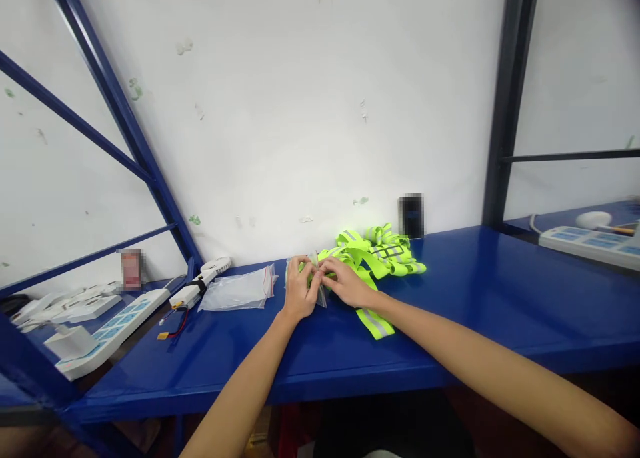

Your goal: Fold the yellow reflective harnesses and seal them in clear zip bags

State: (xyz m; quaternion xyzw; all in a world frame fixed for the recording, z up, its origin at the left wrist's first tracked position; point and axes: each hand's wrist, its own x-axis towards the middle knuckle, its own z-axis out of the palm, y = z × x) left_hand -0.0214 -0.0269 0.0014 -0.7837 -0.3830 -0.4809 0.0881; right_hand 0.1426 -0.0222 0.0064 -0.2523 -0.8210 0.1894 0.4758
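Straps (379, 266) are neon yellow with grey stripes.

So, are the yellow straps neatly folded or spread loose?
Spread loose: the straps lie in untidy loops on the table, one end stretching toward its near edge.

No text legible; no numbers or signs readable.

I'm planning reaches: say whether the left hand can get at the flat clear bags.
Likely yes: the flat clear bags lie to the left hand's left, only blue tabletop showing between. It seems to hold another plastic bag, though, and might need to release that first.
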